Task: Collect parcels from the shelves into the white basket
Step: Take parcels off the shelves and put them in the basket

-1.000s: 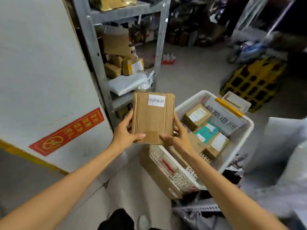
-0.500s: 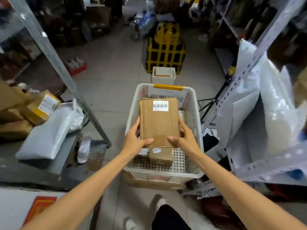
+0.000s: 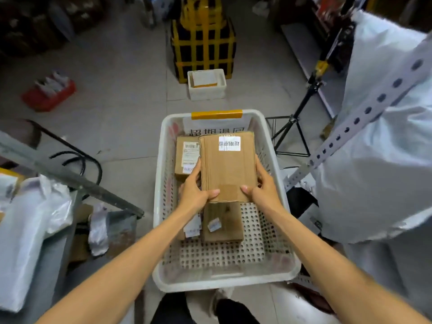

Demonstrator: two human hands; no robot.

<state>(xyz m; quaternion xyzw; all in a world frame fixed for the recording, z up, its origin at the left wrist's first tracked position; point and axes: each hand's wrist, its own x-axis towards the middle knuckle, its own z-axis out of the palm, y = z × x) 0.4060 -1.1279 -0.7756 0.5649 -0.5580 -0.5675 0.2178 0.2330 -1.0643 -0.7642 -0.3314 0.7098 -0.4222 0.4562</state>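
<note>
**Another parcel about to land in the basket**

The person holds a flat cardboard parcel (image 3: 228, 169) over the middle of the white basket (image 3: 159, 206), just above what's already inside. The left hand (image 3: 195, 195) grips its near left corner, thumb on top and fingers wrapped round the edge. The right hand (image 3: 264, 192) does the same on the right side. Looks like the drop-off part of one round, with the parcel not let go yet.

Progress-wise, the basket already has a labelled box (image 3: 185, 155) at the back left and a brown parcel (image 3: 223, 223) lying under the held one. There may be a third under the left forearm, hard to tell from this angle. Lots of bare basket floor at the front. The shelf on the left holds white poly bags (image 3: 25, 230), so probably more to fetch.

Around it are a yellow crate (image 3: 203, 43) and a small white tub (image 3: 207, 86) down the aisle, plus a red tray (image 3: 49, 94). A tripod (image 3: 292, 134) stands right beside the basket and a big white bag (image 3: 374, 160) bulges in from the right. Tight aisle, so those two could snag an elbow.
</note>
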